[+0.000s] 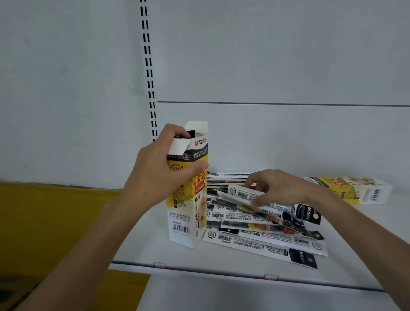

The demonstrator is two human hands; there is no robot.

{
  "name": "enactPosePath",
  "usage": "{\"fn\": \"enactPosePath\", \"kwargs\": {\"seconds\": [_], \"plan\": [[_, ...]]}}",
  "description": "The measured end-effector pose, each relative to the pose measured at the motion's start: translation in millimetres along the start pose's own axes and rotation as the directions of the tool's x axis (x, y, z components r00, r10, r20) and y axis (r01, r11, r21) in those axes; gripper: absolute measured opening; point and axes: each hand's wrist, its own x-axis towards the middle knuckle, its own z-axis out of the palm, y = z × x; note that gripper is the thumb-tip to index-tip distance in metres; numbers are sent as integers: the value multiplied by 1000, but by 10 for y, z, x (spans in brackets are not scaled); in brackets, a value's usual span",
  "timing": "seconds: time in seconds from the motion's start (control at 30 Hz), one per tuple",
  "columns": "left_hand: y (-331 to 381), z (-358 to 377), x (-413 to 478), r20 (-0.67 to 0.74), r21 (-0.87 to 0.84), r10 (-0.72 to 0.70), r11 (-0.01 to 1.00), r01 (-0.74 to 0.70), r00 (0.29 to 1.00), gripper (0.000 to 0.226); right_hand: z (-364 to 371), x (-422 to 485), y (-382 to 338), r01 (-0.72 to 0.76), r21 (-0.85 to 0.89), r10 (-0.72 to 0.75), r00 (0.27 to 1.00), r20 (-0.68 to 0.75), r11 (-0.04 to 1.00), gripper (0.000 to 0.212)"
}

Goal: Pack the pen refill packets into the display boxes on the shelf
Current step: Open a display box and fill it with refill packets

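A tall yellow and white display box [191, 210] stands upright on the white shelf [232, 266] with its top flaps open. My left hand [161, 168] grips its upper part, fingers over the rim and thumb across the front. To its right lies a loose pile of pen refill packets [266, 231], long white and black sleeves with barcodes. My right hand [277, 186] rests over the pile and pinches one packet [245, 195] that is lifted a little above the others. A second display box [358, 188] lies on its side at the right, behind my right wrist.
The shelf's front edge [233, 274] carries a rail with two small clips. A slotted black upright [148, 61] runs up the grey back panel. To the left and below, a yellow surface [32, 218] and a cardboard box [9, 296] sit lower than the shelf.
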Motion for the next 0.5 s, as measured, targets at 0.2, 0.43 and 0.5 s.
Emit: {"fn": "enactPosePath", "kwargs": {"seconds": [0.2, 0.43, 0.5], "plan": [[-96, -56, 55, -42, 305, 206, 935, -184, 978, 62, -20, -48, 64, 89, 182, -91, 996, 3, 979, 52], [-53, -68, 58, -46, 343, 275, 907, -244, 960, 52, -18, -48, -35, -1, 713, -46, 998, 47, 701, 46], [-45, -81, 56, -38, 327, 244, 919, -218, 969, 52, -27, -49, -60, -32, 870, -57, 996, 69, 492, 54]]}}
